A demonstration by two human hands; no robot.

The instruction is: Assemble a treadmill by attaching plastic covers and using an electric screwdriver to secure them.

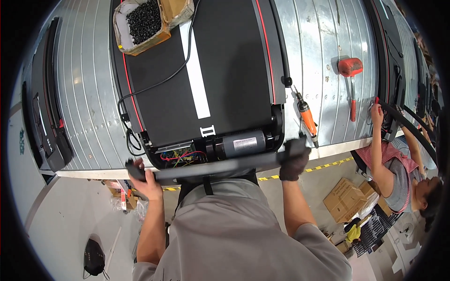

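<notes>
A long grey cover panel [220, 166] runs across the front end of a black treadmill deck [220, 70] on a metal roller line. My left hand [145, 180], bare, grips the panel's left end. My right hand [294, 160], in a dark glove, grips its right end. Just beyond the panel lie the exposed grey motor [243, 143] and a board with coloured wires [180, 157].
An orange electric screwdriver [307, 119] and a red mallet [351, 77] lie on the metal rollers [318, 56] to the right. A cardboard box of black screws [140, 23] sits on the deck's far end. Another person [393, 168] works at the right. Cardboard boxes [344, 201] stand on the floor.
</notes>
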